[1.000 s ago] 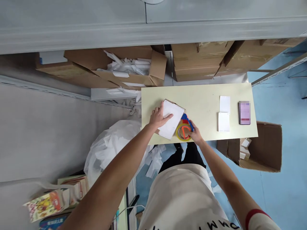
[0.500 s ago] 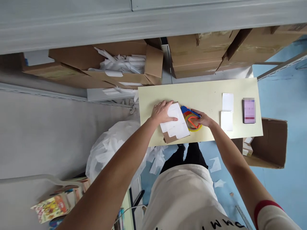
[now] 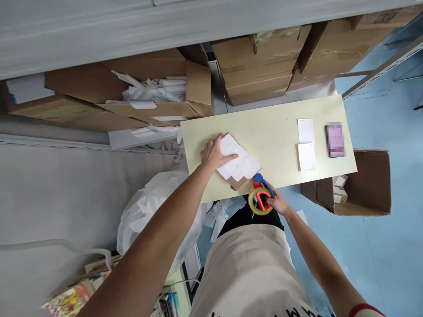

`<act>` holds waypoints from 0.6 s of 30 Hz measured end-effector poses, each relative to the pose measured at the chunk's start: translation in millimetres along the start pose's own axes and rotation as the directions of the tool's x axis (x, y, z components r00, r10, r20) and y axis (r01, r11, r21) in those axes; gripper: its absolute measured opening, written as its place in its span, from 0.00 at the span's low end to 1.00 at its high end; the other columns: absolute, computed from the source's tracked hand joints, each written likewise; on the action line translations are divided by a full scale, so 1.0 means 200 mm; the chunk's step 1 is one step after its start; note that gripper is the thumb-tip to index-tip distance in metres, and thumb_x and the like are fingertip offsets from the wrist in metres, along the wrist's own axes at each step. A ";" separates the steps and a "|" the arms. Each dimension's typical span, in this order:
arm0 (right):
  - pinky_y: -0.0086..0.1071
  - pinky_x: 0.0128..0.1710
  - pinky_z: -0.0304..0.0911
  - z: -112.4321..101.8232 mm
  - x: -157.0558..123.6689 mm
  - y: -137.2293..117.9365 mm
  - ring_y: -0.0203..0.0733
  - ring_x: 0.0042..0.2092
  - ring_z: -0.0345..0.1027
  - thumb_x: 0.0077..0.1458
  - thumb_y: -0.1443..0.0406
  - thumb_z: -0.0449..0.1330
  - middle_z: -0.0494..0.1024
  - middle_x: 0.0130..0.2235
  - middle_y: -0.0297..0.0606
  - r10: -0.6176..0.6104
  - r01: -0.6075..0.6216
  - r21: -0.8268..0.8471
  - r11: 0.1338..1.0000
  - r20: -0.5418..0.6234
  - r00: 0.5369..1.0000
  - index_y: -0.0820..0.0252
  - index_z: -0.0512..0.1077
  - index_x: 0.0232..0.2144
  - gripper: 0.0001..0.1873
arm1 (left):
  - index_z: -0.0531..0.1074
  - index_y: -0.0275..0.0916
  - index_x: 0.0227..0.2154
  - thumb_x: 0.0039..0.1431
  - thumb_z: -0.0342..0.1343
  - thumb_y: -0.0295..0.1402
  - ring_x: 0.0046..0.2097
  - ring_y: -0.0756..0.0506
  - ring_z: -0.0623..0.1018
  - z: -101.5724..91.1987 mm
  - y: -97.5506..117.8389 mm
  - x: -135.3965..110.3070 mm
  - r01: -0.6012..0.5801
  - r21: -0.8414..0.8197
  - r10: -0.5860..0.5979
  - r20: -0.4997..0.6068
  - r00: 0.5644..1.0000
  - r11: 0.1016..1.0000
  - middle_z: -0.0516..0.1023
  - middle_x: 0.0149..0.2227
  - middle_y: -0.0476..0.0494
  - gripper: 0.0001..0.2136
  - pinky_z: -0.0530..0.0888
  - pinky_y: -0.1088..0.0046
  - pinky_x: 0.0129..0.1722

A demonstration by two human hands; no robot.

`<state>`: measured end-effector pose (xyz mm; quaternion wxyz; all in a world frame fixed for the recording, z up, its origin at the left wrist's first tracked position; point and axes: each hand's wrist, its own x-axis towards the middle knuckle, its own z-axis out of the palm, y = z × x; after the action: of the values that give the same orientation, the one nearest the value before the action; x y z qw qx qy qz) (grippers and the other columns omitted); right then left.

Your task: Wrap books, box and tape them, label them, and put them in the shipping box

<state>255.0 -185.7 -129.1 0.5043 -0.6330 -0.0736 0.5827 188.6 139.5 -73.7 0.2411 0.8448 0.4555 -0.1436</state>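
A small cardboard box (image 3: 238,184) with white paper (image 3: 238,160) over its top lies on the left part of the pale table (image 3: 277,132). My left hand (image 3: 214,154) grips it from the left, thumb across the paper and fingers over the far edge. In my right hand (image 3: 278,203) is a tape dispenser (image 3: 261,200), blue and red with a yellow-rimmed roll. It hangs at the table's front edge, close to the box's lower right corner. My right fingers are closed round its handle.
Two stacks of white slips (image 3: 306,156) and a blurred purple-screened phone (image 3: 335,140) lie at the table's right. An open carton (image 3: 370,182) stands below that end. Behind are shelved cartons (image 3: 257,66); a white plastic bag (image 3: 148,202) sits at the left.
My right hand has drawn the tape dispenser toward my body, from beside the box to the table's front edge. The box has turned under my left hand. The view has shifted slightly.
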 end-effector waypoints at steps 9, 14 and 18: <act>0.48 0.55 0.65 -0.07 0.65 -0.70 0.50 0.53 0.69 0.42 0.67 0.62 0.75 0.55 0.41 -0.047 0.065 -0.184 0.981 0.104 0.993 0.54 0.66 0.58 0.37 | 0.41 0.38 0.69 0.51 0.50 0.61 0.70 0.25 0.45 0.08 -0.04 -0.19 0.244 -0.010 -0.241 -0.207 0.948 0.970 0.41 0.70 0.25 0.49 0.55 0.40 0.60; 0.48 0.56 0.65 -0.08 0.69 -0.76 0.49 0.51 0.71 0.40 0.68 0.66 0.77 0.51 0.40 0.006 0.052 -0.251 0.966 0.222 0.975 0.56 0.64 0.60 0.42 | 0.45 0.44 0.69 0.47 0.55 0.62 0.71 0.28 0.37 0.06 0.04 -0.14 -0.204 0.172 0.214 -0.039 0.976 0.964 0.36 0.72 0.33 0.50 0.42 0.40 0.63; 0.45 0.53 0.69 -0.12 0.55 -0.62 0.48 0.50 0.72 0.42 0.67 0.66 0.77 0.52 0.39 -0.031 0.080 -0.258 0.963 0.189 0.981 0.54 0.57 0.64 0.46 | 0.42 0.47 0.69 0.47 0.55 0.62 0.70 0.26 0.36 0.06 0.04 -0.11 -0.178 0.155 0.184 -0.022 0.983 0.972 0.35 0.72 0.36 0.51 0.39 0.34 0.61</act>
<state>369.9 -65.9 -117.0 0.4227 -0.6360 -0.2146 0.6088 183.4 113.9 -72.1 0.1798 0.9013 0.3685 -0.1400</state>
